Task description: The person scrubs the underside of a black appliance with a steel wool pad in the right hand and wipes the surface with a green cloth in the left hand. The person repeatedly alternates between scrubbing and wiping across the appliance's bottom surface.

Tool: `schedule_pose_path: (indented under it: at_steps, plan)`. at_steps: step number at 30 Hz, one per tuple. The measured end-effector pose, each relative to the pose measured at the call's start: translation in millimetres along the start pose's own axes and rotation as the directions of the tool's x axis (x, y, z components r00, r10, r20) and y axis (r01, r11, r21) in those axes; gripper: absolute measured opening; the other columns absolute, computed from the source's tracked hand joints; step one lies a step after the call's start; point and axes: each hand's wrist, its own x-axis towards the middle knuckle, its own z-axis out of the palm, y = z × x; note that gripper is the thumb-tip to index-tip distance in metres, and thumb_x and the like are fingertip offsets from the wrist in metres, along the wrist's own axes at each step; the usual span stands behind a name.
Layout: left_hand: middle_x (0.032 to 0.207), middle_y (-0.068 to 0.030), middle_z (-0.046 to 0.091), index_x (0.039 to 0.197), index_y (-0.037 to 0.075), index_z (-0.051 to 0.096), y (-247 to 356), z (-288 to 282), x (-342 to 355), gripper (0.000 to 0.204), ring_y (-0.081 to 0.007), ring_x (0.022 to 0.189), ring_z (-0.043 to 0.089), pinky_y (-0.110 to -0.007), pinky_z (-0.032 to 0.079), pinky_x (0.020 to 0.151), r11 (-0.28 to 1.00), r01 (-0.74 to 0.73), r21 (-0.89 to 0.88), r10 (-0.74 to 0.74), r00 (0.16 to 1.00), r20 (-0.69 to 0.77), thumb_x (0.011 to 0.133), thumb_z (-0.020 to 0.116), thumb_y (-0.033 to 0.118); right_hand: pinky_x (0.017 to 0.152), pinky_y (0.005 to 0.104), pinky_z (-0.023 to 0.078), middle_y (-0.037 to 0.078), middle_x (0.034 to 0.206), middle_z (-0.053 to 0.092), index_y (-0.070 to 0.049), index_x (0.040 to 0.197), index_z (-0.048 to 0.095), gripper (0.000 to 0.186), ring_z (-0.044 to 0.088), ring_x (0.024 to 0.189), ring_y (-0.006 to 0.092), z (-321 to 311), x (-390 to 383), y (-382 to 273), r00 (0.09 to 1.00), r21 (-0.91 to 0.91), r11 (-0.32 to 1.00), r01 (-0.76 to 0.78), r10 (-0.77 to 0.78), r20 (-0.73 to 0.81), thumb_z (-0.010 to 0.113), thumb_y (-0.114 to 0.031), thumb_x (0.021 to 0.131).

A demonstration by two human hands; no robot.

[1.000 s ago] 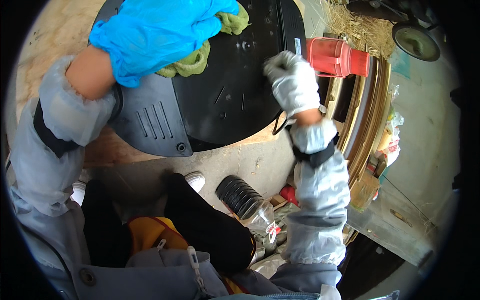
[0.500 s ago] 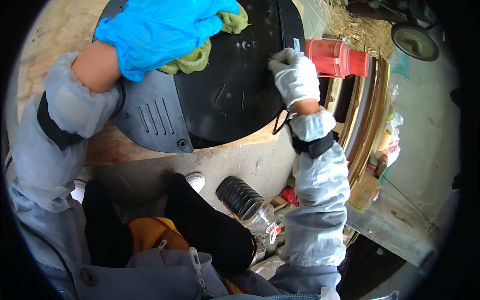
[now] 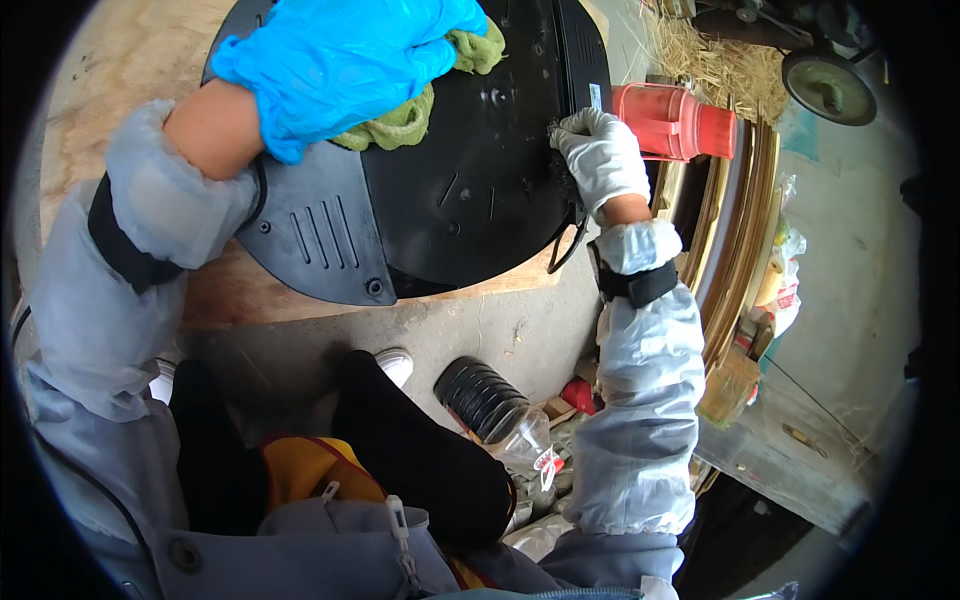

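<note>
A large rounded black appliance casing point(image 3: 450, 225), with a grey slotted panel point(image 3: 325, 230) at its near left, lies on the plywood board. My left hand point(image 3: 335, 70), in a blue glove, is closed on a crumpled green cloth point(image 3: 390, 125) pressed against the casing; most of its fingers are hidden. At the casing's right edge, my right hand point(image 3: 603, 155) in a white glove is pinched closed. A dark, fuzzy-looking patch shows beside its fingertips, but I cannot make out what it is. Below that hand a black cord point(image 3: 567, 250) loops out.
Plywood point(image 3: 110, 120) supports the casing. Just right of it is a red thermos-like jug point(image 3: 675, 122), lying across stacked wooden boards point(image 3: 735, 230). A large clear plastic bottle point(image 3: 490, 405) lies on the floor near my legs. Straw point(image 3: 720, 60) and a wheel point(image 3: 828, 85) are at the far right.
My left hand, the cloth and the casing's left part have shifted slightly right. My right hand has moved slightly right and nearer along the casing's edge.
</note>
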Motion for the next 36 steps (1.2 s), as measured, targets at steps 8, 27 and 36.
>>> schedule_pose_path:
  at_steps: [8,27,36]
  plan:
    - [0.1,-0.009,0.062,0.125,0.02,0.069,13.5,-13.8,1.7,0.028,-0.0328,0.083,0.066,-0.044,0.055,0.075,0.999,0.035,-0.006,-0.034,0.998,0.058,0.1,0.058,0.025,0.078,0.0434,0.056,0.018,0.081,0.073,-0.007,0.085,0.074,0.009,0.071,0.079,0.0369,9.1,-16.5,-34.7,0.967,-0.078,0.965,0.25,-0.253,-0.025,0.077,-0.016,0.084]
    - [0.107,-0.0085,0.061,0.134,0.018,0.067,-0.2,0.2,-1.4,0.034,-0.0299,0.091,0.065,-0.042,0.054,0.08,0.997,-0.007,0.075,0.007,1.0,-0.002,0.102,0.062,0.028,0.072,0.0434,0.057,0.019,0.078,0.071,-0.006,0.083,0.072,0.007,0.071,0.075,0.037,9.2,-16.6,-38.7,0.948,-0.121,0.948,0.295,-0.306,-0.089,0.076,-0.011,0.085]
    - [0.099,-0.0112,0.063,0.124,0.022,0.068,19.0,-24.6,7.6,0.028,-0.0354,0.082,0.067,-0.047,0.055,0.074,0.99,0.119,0.07,-0.131,0.973,0.19,0.101,0.054,0.028,0.075,0.0432,0.057,0.018,0.08,0.072,-0.005,0.087,0.073,0.01,0.07,0.077,0.0375,10.7,-4.2,-16.7,0.951,-0.216,0.935,0.281,-0.301,-0.066,0.077,-0.014,0.087]
